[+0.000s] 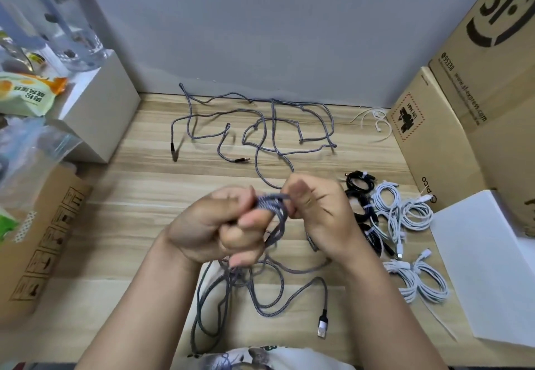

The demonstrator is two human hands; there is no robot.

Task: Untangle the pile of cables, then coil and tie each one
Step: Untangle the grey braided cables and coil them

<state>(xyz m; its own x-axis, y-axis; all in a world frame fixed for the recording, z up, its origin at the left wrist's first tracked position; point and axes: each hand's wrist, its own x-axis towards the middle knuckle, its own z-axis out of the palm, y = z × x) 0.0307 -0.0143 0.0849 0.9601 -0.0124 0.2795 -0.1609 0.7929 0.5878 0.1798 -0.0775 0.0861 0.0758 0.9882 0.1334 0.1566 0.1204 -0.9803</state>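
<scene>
My left hand (215, 225) and right hand (320, 210) clamp the grey cable (272, 204) over the wooden table (144, 225); cardboard boxes (477, 109) crowd three o'clock.

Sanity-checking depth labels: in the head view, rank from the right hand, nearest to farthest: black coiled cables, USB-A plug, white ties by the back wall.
From the right hand:
1. black coiled cables, right beside it.
2. USB-A plug, below, at the near table edge.
3. white ties, far back right, by the box.
</scene>
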